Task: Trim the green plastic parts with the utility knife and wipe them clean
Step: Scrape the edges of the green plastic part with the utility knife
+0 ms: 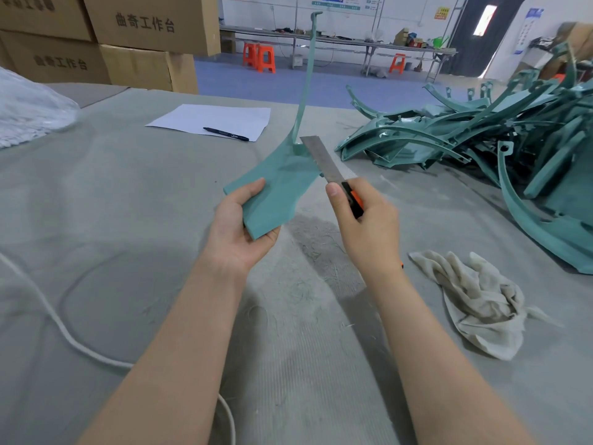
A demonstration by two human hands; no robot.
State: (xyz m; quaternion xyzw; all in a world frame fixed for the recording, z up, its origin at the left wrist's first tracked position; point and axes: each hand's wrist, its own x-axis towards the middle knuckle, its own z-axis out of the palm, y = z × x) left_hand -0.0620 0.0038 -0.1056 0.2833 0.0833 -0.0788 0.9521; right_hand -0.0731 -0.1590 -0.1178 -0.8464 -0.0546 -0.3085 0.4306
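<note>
The left grip [237, 226] held the wide near end of the green plastic part [282, 181], thumb on top, above the middle of the surface [128, 220]. The part's long axis ran away from the person, narrowing to a thin arm that rose toward the far edge, hooked tip uppermost. The right grip [369, 226], just right of the part, was wrapped round the utility knife [330, 175]. Its extended blade pointed away and slightly left, meeting the part's right edge.
</note>
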